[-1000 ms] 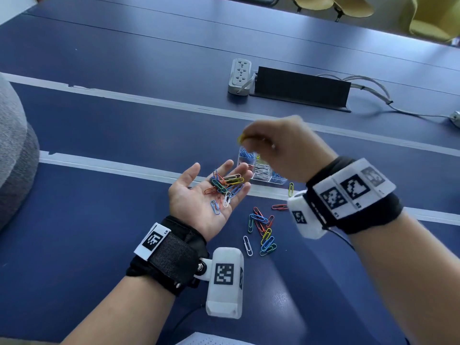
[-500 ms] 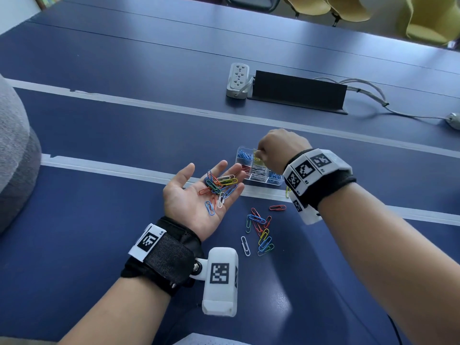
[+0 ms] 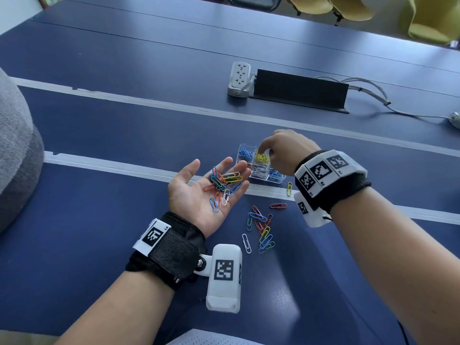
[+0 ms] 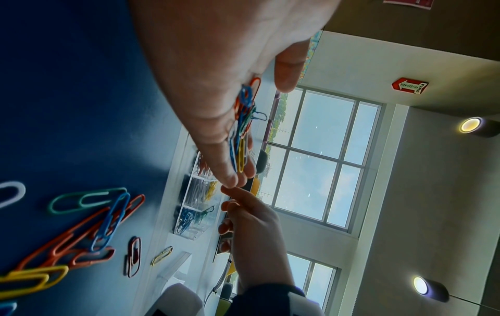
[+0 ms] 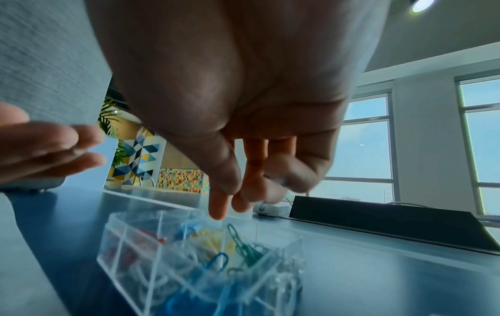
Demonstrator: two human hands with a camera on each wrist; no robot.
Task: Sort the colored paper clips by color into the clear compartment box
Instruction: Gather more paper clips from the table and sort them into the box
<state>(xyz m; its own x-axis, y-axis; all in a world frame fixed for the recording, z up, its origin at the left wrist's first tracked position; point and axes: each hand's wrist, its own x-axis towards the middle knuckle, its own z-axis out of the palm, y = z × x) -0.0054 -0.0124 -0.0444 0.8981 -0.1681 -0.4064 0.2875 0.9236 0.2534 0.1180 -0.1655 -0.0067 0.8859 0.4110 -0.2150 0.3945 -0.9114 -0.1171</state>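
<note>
Over the clear plastic compartment box (image 3: 258,168), the right hand (image 3: 286,151) hangs with fingertips together above the yellow section; whether it holds a clip I cannot tell. Flat and palm-up, the left hand (image 3: 199,195) carries mixed coloured paper clips (image 3: 224,181). Next, likely, another clip from that palm.

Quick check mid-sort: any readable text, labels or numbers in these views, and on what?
"FIRE": red arrow sign high on the wall, left wrist view.
Small print beside the black-and-white markers on the left wristband and right wristband: too small to read.
Red sign at the frame's top edge: cut off, unreadable.
</note>
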